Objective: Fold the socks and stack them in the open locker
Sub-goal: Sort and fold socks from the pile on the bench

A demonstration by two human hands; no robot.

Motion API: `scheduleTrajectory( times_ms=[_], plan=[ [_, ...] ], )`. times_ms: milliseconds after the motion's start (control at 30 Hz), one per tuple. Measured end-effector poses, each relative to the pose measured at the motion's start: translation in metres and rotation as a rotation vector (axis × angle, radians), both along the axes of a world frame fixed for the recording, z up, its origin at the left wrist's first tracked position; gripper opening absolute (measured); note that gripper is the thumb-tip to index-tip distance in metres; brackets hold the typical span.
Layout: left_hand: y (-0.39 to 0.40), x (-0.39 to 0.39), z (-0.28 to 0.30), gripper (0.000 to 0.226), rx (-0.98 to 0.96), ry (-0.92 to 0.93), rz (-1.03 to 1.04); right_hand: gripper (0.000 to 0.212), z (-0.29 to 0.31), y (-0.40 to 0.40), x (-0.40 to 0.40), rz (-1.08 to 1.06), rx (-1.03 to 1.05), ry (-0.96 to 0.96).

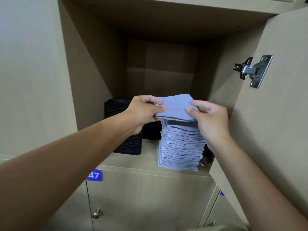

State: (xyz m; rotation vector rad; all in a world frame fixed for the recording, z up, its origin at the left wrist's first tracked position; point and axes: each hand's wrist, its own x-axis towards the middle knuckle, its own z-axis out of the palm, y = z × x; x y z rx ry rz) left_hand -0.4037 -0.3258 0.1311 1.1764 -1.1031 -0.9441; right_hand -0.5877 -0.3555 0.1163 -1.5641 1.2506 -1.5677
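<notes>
A folded light blue sock (pixel 175 106) hangs just above a tall stack of folded light blue socks (pixel 180 147) on the floor of the open locker (pixel 126 157). My left hand (pixel 145 110) pinches the sock's left edge between thumb and fingers. My right hand (pixel 210 117) pinches its right edge the same way. A small gap shows between the held sock and the stack's top. Stacks of folded black socks (pixel 130 144) stand to the left and behind, partly hidden by my left hand.
The locker door (pixel 273 114) stands open at the right, with a metal hinge (pixel 253 70) on its inner face. Below is a shut locker with a blue number tag 47 (pixel 94 175) and a round brass knob (pixel 96 213). Beige panels flank the opening.
</notes>
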Motion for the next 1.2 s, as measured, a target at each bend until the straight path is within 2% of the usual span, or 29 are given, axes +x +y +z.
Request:
scheduleTrajectory(
  times_ms=[367,567,633,767,933,1033,1200],
  plan=[
    [-0.031,-0.011,-0.008,0.026,0.091,-0.15,-0.057,0.038,-0.012,-0.014,-0.01,-0.142,0.044,0.36],
    [-0.037,-0.011,-0.013,0.024,0.092,-0.165,-0.075,0.039,-0.016,-0.015,-0.008,-0.219,0.046,0.547],
    [-0.039,-0.011,-0.013,0.02,0.091,-0.235,-0.088,0.035,-0.016,-0.014,-0.007,-0.252,0.039,0.607],
    [-0.04,-0.012,-0.018,0.012,0.077,-0.494,-0.057,0.03,-0.018,-0.017,-0.006,-0.291,0.073,0.757],
    [-0.038,-0.013,-0.019,0.015,0.033,-0.663,-0.046,0.037,-0.022,-0.019,-0.006,-0.3,0.1,0.805],
    [-0.035,-0.011,-0.014,0.017,0.02,-0.7,-0.047,0.035,-0.021,-0.017,-0.006,-0.3,0.082,0.817],
    [-0.013,0.004,-0.003,0.017,-0.047,-0.815,0.023,0.031,-0.018,-0.01,-0.001,-0.238,-0.12,0.777]
  ],
)
